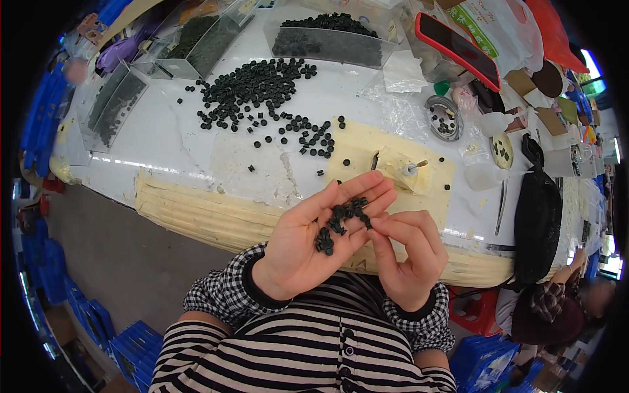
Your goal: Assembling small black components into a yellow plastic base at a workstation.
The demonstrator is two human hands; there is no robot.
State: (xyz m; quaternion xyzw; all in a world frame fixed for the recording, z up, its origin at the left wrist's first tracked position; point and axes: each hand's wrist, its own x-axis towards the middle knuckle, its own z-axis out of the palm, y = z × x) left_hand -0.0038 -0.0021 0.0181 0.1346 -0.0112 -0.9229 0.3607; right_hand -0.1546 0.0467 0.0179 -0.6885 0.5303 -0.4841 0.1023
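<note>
1. White tabletop (164, 131) fills the upper part of your head view, curving with the lens, and a cream foam strip (196, 213) runs along its near edge.
2. Your left hand (308, 242) is turned palm up just above that edge, fingers spread flat and lightly cupped. A small heap of black round parts (337, 223) lies on the palm and the base of the fingers.
3. Your right hand (409, 252) sits just beside the left, touching it at the fingertips. Its thumb and forefinger are pinched together at the right edge of the heap; they seem to be closed on one of the parts, but the piece itself is too small to make out.
4. Beyond your hands, a cream pad (367, 147) lies on the table with a small block and a metal pin (414, 167) standing on it.
5. Farther back, a wide scatter of the same black parts (255, 88) spreads across the white surface, thinning out toward the pad.
6. Clear plastic bins (327, 39) hold more dark parts along the far edge, and others stand at the left.
7. A red-edged phone (458, 49) lies at the right among bags, with a round metal dish (444, 118) below it.
8. A black pouch (537, 216) rests at the table's right end, near another person (557, 304).
</note>
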